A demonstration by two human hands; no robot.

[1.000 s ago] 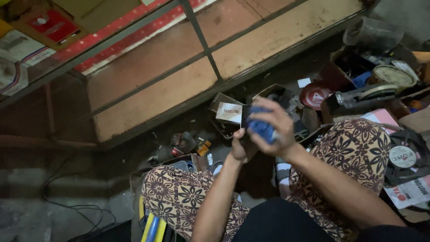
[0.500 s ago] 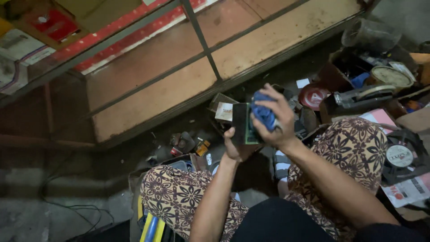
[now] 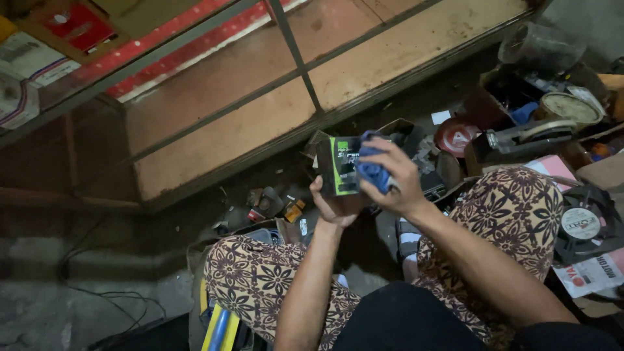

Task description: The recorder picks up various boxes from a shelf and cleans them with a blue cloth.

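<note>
My left hand (image 3: pixel 335 207) grips a small black and green carton (image 3: pixel 339 166) from below and holds it up over my knees. My right hand (image 3: pixel 398 174) presses a bunched blue cloth (image 3: pixel 372 170) against the carton's right face. Both forearms rise from my lap, between legs in brown flower-patterned trousers (image 3: pixel 260 281). The carton's far side is hidden by my fingers.
An empty wooden shelf unit with metal rails (image 3: pixel 296 49) stands ahead. Open cartons, a red round lid (image 3: pixel 456 136), a tape roll (image 3: pixel 570 107) and a black fan (image 3: pixel 588 224) crowd the floor at the right. Small parts (image 3: pixel 273 205) and cables (image 3: pixel 117 302) lie at the left.
The carton has turned so its green printed face now shows. My right hand with the cloth has slid down and across that carton.
</note>
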